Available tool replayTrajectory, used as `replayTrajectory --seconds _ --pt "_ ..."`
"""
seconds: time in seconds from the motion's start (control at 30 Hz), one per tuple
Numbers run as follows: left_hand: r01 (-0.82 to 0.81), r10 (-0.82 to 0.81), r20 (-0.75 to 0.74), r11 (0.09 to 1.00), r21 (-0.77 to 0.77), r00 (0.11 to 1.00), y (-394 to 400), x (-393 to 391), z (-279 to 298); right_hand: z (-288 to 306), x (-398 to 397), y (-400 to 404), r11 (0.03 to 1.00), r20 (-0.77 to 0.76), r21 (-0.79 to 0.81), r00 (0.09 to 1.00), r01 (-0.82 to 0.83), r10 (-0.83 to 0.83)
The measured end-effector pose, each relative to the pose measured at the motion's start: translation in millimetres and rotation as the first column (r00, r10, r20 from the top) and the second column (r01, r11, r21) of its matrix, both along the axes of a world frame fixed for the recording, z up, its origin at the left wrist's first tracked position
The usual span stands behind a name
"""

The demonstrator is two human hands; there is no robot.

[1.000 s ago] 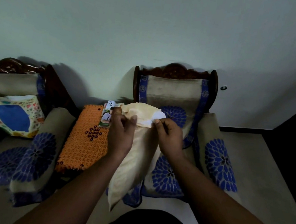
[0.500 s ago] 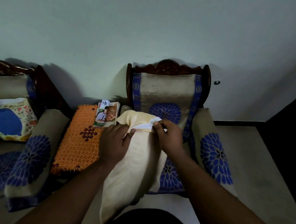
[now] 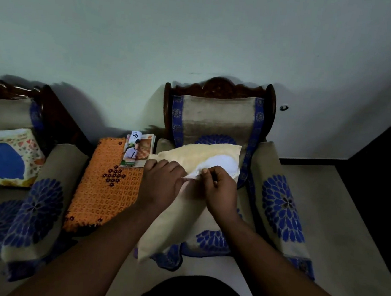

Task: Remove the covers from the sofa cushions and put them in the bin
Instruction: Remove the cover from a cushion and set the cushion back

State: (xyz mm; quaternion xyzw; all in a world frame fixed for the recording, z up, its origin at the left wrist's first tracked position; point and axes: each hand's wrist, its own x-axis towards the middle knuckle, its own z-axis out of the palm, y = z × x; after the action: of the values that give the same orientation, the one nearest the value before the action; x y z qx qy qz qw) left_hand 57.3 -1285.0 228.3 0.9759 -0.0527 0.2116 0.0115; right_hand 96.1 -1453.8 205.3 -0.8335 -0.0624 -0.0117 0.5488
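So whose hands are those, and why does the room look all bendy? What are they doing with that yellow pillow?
The camera sits on a person's head and looks down, so you see that person's own two arms. Its wide lens bends the walls.

The left hand and the right hand both grip the pale yellow fabric cushion cover at its open end. The white inner cushion peeks out there, so the cover is not off yet.

The cushion lies on a wooden armchair with beige and blue flower covers. Beside it, an orange beaded mat lies on a small table, with a stack of printed booklets at its far end. On the left stands another chair with a colourful cushion with a blue shape. No bin is in the picture.
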Motion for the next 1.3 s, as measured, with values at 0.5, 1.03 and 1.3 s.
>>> replayTrajectory --seconds 0.5,1.03,1.3 --pt "0.029 -0.015 0.064 0.976 -0.217 0.998 37 -19 1 -7 43 -62 0.972 -0.246 -0.122 0.955 -0.200 0.165" --pt "0.081 -0.090 -0.047 0.983 -0.164 0.995 24 -5 -15 -9 35 -7 0.851 -0.295 -0.330 0.901 -0.408 0.318" --pt "0.021 -0.032 -0.081 0.992 -0.126 0.996 30 8 -12 -20 34 -15 0.934 -0.258 -0.105 0.916 -0.342 0.306"
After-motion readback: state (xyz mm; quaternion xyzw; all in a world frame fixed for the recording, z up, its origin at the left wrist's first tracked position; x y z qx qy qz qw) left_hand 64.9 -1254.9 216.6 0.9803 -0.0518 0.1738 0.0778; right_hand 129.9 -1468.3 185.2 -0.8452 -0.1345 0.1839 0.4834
